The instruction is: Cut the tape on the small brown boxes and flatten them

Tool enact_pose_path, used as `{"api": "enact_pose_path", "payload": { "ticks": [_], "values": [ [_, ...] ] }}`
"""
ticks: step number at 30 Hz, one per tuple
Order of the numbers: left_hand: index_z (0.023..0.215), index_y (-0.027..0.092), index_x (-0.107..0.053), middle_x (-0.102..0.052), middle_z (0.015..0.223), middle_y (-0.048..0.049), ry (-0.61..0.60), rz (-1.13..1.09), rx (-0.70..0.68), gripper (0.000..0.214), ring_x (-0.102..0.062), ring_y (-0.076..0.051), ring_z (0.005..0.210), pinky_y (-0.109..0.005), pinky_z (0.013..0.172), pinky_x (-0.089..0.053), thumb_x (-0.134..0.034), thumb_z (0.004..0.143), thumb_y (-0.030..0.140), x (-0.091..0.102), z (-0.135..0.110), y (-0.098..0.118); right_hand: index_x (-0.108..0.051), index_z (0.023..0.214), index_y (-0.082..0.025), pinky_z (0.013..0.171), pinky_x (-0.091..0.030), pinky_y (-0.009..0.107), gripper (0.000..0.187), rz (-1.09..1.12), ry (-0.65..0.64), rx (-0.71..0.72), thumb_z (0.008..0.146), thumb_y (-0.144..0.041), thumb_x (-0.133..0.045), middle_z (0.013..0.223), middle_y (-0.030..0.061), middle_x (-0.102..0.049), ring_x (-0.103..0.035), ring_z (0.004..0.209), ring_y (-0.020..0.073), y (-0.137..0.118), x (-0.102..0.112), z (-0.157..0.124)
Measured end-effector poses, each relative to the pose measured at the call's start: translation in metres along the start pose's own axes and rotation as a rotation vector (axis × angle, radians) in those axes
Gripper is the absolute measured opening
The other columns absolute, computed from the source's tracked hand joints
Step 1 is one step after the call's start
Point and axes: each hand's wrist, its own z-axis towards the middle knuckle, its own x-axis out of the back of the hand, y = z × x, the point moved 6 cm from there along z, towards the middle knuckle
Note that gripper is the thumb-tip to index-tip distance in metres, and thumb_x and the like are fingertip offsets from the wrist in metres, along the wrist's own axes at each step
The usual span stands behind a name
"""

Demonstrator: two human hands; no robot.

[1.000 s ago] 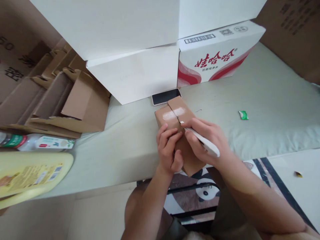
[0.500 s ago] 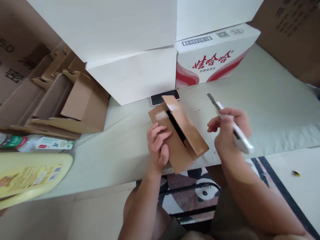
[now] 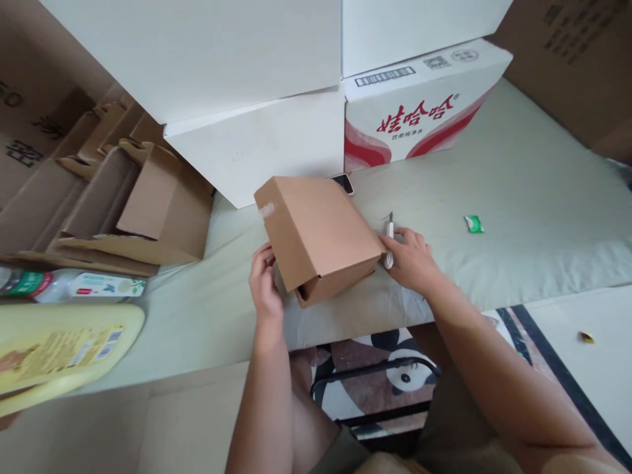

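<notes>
Brown oblong cardboard box: since rolling toward nine o'clock.
Left hand: likely steadying.
Right hand: covering slim white plastic knife.
Grips: unclear.

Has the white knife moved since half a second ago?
Yes: judged against the red-lettered white box, the white knife has moved left along with the right hand, and is now close beside the small brown box.

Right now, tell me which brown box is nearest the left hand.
The brown box between the left hand and the right hand; the divided carton stands farther left, the printed carton at upper right.
</notes>
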Motion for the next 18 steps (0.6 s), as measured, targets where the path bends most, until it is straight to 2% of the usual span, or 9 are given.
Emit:
{"api": "enact_pose_path", "payload": {
  "ticks": [2,4,5,7,10,13,16,18],
  "values": [
    [0.107,0.025,-0.076,-0.066,0.134,-0.0099,0.039,-0.163,0.094,0.056,-0.054,-0.033,0.137,-0.048,0.116,-0.043,-0.058,0.084,0.073,0.002,0.000,-0.004,-0.061,0.143,-0.024,0.112,-0.035,0.072,0.064,-0.017,-0.044,0.014,0.079,-0.022,-0.067,0.165,0.0214,-0.036,-0.030,0.152,0.0513,0.000,-0.002,-0.002],
    [0.115,0.027,-0.074,-0.059,0.147,-0.0082,0.031,-0.237,0.101,0.064,-0.044,-0.034,0.148,-0.045,0.120,-0.040,-0.059,0.080,0.079,0.002,-0.002,0.000,-0.059,0.144,-0.024,0.117,-0.020,0.078,0.073,0.016,-0.123,0.077,0.073,-0.029,-0.074,0.172,0.0191,-0.023,-0.015,0.157,0.0527,-0.001,-0.006,-0.004],
    [0.119,0.028,-0.073,-0.056,0.151,-0.0079,0.001,-0.247,0.109,0.067,-0.042,-0.034,0.150,-0.044,0.121,-0.040,-0.063,0.077,0.079,0.000,-0.003,0.002,-0.056,0.147,-0.025,0.118,-0.016,0.079,0.081,0.054,-0.163,0.125,0.070,-0.033,-0.077,0.174,0.0180,-0.019,-0.011,0.158,0.0528,-0.003,-0.008,-0.005],
    [0.127,0.028,-0.068,-0.058,0.149,-0.0097,-0.073,-0.250,0.162,0.074,-0.048,-0.034,0.146,-0.045,0.117,-0.044,-0.074,0.071,0.076,-0.003,-0.006,0.002,-0.048,0.153,-0.026,0.119,-0.013,0.079,0.091,0.168,-0.191,0.230,0.068,-0.041,-0.079,0.174,0.0169,-0.019,-0.009,0.159,0.0519,-0.009,-0.007,-0.006],
    [0.131,0.025,-0.064,-0.069,0.132,-0.0131,-0.168,-0.206,0.291,0.085,-0.064,-0.034,0.129,-0.046,0.110,-0.051,-0.087,0.061,0.068,-0.004,-0.012,-0.005,-0.044,0.154,-0.022,0.121,-0.019,0.075,0.089,0.411,-0.096,0.332,0.075,-0.049,-0.075,0.167,0.0190,-0.037,-0.022,0.158,0.0481,-0.018,0.004,-0.006],
    [0.119,0.021,-0.068,-0.074,0.121,-0.0141,-0.187,-0.136,0.404,0.079,-0.070,-0.034,0.117,-0.046,0.104,-0.054,-0.092,0.056,0.062,-0.001,-0.015,-0.015,-0.054,0.144,-0.020,0.116,-0.039,0.065,0.073,0.688,-0.008,0.347,0.079,-0.048,-0.072,0.145,0.0187,-0.061,-0.048,0.144,0.0429,-0.022,0.011,-0.003],
    [0.110,0.019,-0.071,-0.074,0.119,-0.0139,-0.181,-0.102,0.458,0.071,-0.069,-0.033,0.119,-0.044,0.105,-0.053,-0.090,0.058,0.063,-0.001,-0.014,-0.017,-0.064,0.127,-0.021,0.106,-0.050,0.057,0.058,0.854,0.039,0.321,0.076,-0.047,-0.076,0.126,0.0151,-0.071,-0.061,0.127,0.0397,-0.022,0.011,0.000],
    [0.105,0.019,-0.074,-0.073,0.121,-0.0136,-0.151,-0.072,0.451,0.066,-0.067,-0.032,0.120,-0.041,0.105,-0.052,-0.089,0.059,0.064,-0.002,-0.009,-0.015,-0.066,0.120,-0.021,0.096,-0.055,0.053,0.056,0.895,0.085,0.273,0.072,-0.049,-0.080,0.118,0.0140,-0.072,-0.066,0.115,0.0367,-0.019,0.009,0.001]
  ]
}}
